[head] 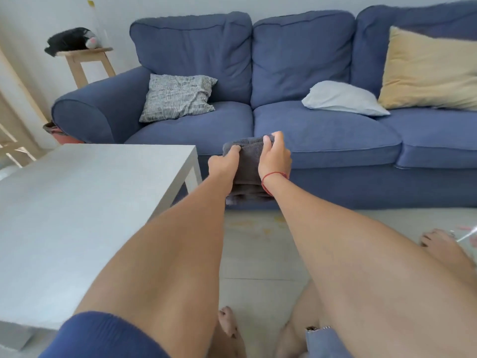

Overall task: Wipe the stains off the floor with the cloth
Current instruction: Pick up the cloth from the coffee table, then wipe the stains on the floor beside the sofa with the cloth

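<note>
Both hands are stretched out in front of the person and closed on a folded dark grey cloth [247, 166]. The left hand [224, 161] pinches the cloth's upper left part, with the thumb lying on top of the fabric. The right hand [275, 158] clasps the cloth's upper right edge, fingers curled over the top fold; a thin red string bracelet [271, 179] circles that wrist. The cloth hangs between the two hands in several layers, its lower end sagging below the wrists, held up in the air in front of the sofa [322, 140] and clear of the floor [260, 259].

Directly below the cloth, on the pale tiled floor just in front of the sofa's base, lie faint yellowish stains [258, 228]. The person's bare feet rest on the floor on the near side of the stains, one foot [228, 324] at the bottom of the view and another [444, 249] off to the right.

To the left of the cloth stands a white counter [77, 215], its corner close to the left hand. On the blue sofa behind the cloth rest a grey patterned cushion [178, 96], a pale blue pillow [343, 99] and a yellow pillow [428, 71]. Beyond the sofa's left armrest, a wooden stool [87, 63] carries a black bundle [69, 41].
</note>
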Demonstrator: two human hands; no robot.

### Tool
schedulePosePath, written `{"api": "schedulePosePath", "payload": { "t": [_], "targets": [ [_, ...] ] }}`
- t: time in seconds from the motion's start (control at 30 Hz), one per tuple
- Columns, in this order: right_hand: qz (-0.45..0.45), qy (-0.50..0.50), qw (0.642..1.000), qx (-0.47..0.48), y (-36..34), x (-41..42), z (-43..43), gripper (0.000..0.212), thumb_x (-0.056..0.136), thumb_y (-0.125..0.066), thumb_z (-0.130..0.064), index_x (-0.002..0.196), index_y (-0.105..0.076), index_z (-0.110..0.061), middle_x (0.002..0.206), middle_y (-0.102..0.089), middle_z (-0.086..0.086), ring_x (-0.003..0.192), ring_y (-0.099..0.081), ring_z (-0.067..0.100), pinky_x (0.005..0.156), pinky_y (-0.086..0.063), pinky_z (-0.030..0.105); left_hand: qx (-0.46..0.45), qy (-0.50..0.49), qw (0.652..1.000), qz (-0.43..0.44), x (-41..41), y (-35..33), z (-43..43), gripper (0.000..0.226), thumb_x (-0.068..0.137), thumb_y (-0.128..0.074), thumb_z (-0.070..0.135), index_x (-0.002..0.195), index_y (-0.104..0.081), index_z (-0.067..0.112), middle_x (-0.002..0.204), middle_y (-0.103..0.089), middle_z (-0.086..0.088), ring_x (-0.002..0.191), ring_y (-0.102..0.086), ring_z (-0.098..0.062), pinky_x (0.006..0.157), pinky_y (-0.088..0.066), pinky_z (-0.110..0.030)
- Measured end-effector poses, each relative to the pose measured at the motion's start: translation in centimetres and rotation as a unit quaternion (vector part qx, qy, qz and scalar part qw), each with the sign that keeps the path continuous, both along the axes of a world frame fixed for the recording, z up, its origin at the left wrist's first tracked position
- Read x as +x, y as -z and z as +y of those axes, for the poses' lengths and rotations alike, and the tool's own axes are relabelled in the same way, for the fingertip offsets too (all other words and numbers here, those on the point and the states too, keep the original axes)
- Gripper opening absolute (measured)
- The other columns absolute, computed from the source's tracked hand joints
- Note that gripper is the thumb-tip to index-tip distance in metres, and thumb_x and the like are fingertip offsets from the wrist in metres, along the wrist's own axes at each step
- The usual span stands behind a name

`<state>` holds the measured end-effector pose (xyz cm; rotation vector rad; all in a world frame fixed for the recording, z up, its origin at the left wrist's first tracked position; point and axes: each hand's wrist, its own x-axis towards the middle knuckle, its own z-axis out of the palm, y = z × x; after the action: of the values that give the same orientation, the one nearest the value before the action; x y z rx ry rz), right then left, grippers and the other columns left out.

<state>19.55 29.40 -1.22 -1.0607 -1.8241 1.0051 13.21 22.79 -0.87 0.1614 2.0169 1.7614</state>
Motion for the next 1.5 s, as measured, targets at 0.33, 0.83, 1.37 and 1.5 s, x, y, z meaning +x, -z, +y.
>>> {"api": "schedulePosePath", "payload": {
  "t": [0.33, 0.83, 1.37, 1.5],
  "targets": [
    [-0.040, 0.012, 0.996, -0.083, 9.5, -1.0, 6.7, 0.030, 0.101, -0.036, -0.032, 0.112, -0.051, -0.008, 0.111, -0.059, 0.019, 0.098, -0.056, 0.039, 0.072, -0.036, 0.033, -0.077, 0.043, 0.996, 0.034, -1.5, 8.9, 5.7, 0.048, 0.099, -0.041, 0.032, 0.142, -0.039, 0.010, 0.140, -0.049, -0.006, 0.120, -0.048, -0.025, 0.100, -0.036, -0.031],
    [-0.261, 0.020, 0.945, -0.194, 28.9, -5.9, 13.0, 0.031, 0.100, -0.037, -0.024, 0.124, -0.046, -0.007, 0.124, -0.059, 0.020, 0.110, -0.058, 0.040, 0.085, -0.046, 0.039, -0.258, 0.163, 0.951, -0.036, -6.9, 29.2, 11.7, 0.038, 0.096, -0.045, 0.015, 0.132, -0.043, 0.004, 0.126, -0.055, -0.016, 0.116, -0.053, -0.033, 0.096, -0.043, -0.037],
    [-0.476, -0.177, 0.851, -0.132, 45.2, -6.6, 13.3, 0.064, 0.097, -0.037, -0.047, 0.152, -0.017, -0.021, 0.162, -0.002, 0.007, 0.150, -0.005, 0.026, 0.119, -0.013, 0.051, -0.486, 0.177, 0.847, 0.119, -13.0, 45.3, 11.5, 0.067, 0.099, -0.035, 0.044, 0.153, -0.016, 0.010, 0.162, 0.002, -0.013, 0.150, 0.002, -0.028, 0.119, -0.011, -0.048],
    [-0.493, -0.176, 0.850, -0.061, 48.8, -5.4, 11.5, 0.068, 0.095, -0.031, -0.056, 0.153, -0.006, -0.029, 0.162, 0.011, 0.003, 0.149, 0.010, 0.024, 0.119, 0.006, 0.049, -0.539, 0.183, 0.813, 0.124, -14.3, 48.5, 10.7, 0.068, 0.098, -0.024, 0.052, 0.154, 0.006, 0.026, 0.161, 0.021, -0.004, 0.148, 0.017, -0.028, 0.118, 0.007, -0.050]
  ]
}}
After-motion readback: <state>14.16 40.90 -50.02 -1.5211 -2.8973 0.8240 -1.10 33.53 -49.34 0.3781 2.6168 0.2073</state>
